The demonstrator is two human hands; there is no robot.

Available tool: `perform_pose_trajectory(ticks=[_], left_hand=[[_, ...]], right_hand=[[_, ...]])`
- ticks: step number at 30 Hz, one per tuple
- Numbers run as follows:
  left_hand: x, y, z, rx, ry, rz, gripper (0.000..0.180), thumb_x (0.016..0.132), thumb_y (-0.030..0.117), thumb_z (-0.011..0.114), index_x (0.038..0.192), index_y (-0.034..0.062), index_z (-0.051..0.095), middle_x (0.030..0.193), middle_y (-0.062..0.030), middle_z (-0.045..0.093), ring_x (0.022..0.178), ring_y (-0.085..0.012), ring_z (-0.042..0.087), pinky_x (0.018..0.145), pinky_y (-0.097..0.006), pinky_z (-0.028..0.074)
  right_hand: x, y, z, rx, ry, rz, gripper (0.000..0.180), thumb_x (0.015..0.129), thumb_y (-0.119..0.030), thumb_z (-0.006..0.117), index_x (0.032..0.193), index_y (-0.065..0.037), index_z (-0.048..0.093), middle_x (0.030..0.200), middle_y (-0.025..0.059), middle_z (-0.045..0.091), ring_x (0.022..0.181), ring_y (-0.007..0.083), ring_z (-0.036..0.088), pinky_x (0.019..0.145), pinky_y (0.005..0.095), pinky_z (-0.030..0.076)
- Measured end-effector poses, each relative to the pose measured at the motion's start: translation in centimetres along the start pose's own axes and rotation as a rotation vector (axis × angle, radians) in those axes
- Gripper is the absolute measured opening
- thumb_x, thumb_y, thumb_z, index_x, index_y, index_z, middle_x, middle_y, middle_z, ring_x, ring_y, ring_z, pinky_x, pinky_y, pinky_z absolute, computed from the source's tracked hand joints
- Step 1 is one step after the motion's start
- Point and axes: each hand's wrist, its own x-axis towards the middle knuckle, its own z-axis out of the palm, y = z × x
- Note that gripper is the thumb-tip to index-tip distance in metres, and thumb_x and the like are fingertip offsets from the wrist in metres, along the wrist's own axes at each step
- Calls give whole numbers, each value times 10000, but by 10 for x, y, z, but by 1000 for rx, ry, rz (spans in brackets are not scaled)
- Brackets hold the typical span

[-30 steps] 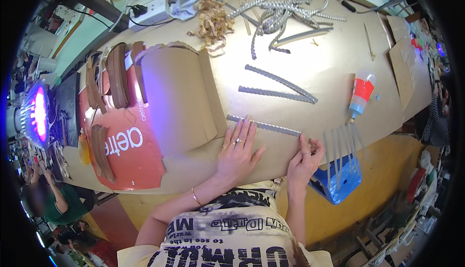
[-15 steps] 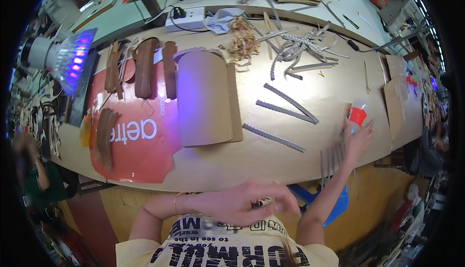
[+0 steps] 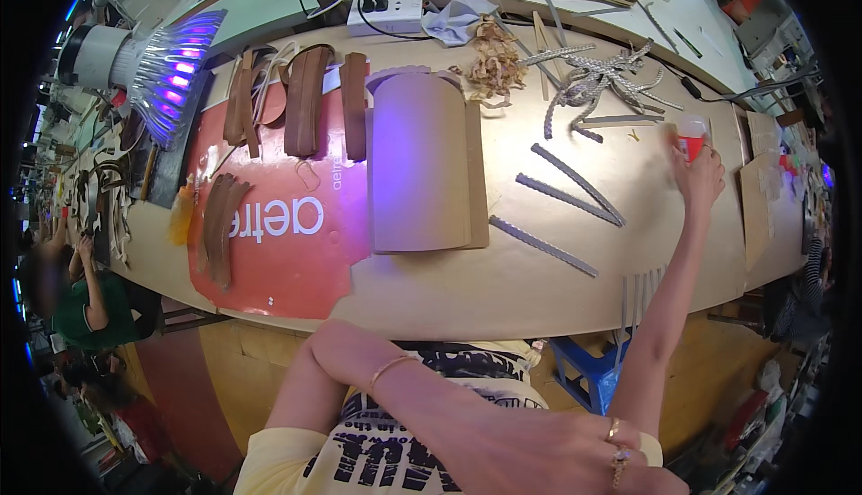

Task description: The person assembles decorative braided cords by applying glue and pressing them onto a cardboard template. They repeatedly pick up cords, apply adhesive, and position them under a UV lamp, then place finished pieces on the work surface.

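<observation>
At the right part of the table my right hand is closed round a small red container with a translucent whitish top. My left forearm crosses in front of my shirt, and my left hand, with rings on its fingers, is close to the camera at the lower edge. Its fingertips lie out of sight, so what it holds, if anything, is hidden. Left of the right hand lie several grey braided strips. More thin grey strips hang over the near table edge beside my right forearm.
A curved brown card stack stands mid-table. Brown strap bundles lie on a red sheet to its left. A lit lamp is far left. Behind are a braided tangle and a white power strip. A blue stool stands below.
My right hand has moved farther away and slightly right with the red container. My left hand has swung down and right, closer to the camera. The whole view has shifted a little.
</observation>
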Motion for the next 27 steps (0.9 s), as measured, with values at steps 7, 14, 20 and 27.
perform_pose_trajectory(ticks=[7, 14, 20, 27], left_hand=[[15, -31, 16, 525, 438, 641, 181, 824, 313, 681, 988, 245, 641, 1175, -61, 574, 872, -230, 600, 731, -380, 465], [-17, -18, -3, 990, 161, 497, 158, 833, 323, 675, 973, 262, 636, 1155, -45, 584, 900, -224, 610, 686, -351, 469], [-94, -15, -44, 1061, 464, 192, 68, 821, 57, 642, 886, 69, 626, 1113, -101, 669, 878, -240, 657, 794, -366, 507], [-168, -21, -48, 992, 1171, -141, 187, 760, -12, 685, 915, 80, 636, 978, -76, 698, 789, -231, 664, 742, -375, 498]], right_hand=[[-83, -70, -47, 943, -310, -273, 160, 845, -175, 728, 909, -33, 691, 920, 121, 666, 894, 279, 627, 817, 386, 484], [-96, -112, -44, 592, -282, -543, 234, 836, -124, 686, 1058, -61, 652, 954, 112, 662, 901, 297, 612, 825, 407, 458], [-96, -130, -30, 261, -333, -681, 381, 771, -55, 613, 1150, -69, 644, 885, 106, 673, 821, 259, 633, 776, 393, 463], [-85, -126, -26, 390, -211, -676, 363, 742, -90, 635, 1101, -102, 692, 860, 66, 656, 815, 244, 620, 789, 381, 456]])
